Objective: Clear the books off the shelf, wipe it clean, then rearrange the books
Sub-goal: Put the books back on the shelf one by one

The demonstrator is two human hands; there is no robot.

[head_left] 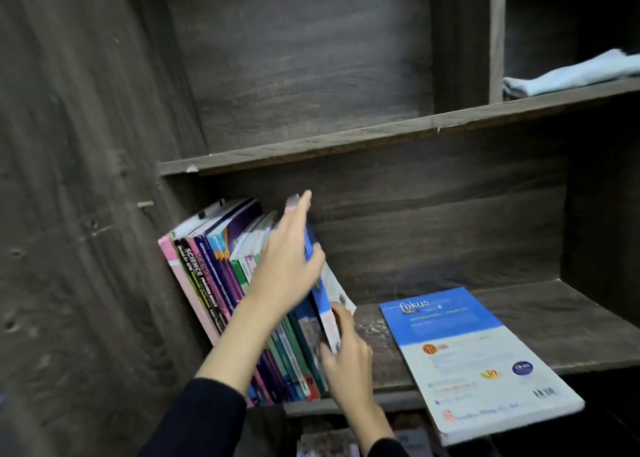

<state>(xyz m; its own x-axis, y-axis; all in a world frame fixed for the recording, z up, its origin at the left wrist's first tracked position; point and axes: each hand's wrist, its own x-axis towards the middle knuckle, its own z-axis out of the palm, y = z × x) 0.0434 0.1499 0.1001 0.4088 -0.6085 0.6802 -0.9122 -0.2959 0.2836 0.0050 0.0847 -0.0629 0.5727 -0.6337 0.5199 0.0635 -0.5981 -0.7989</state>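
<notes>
We hold the blue book (320, 300), last in the leaning row (221, 276) at the shelf's (554, 321) nine o'clock. Left hand (287, 262) clasps its top, thumb over the cover; right hand (348, 349) pinches its lower edge. It looks light and floppy, so we judge a spine-side grip safest.

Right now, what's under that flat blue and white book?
Only the wooden shelf shows under the flat book; its near end overhangs the edge. What it covers cannot be seen.
</notes>
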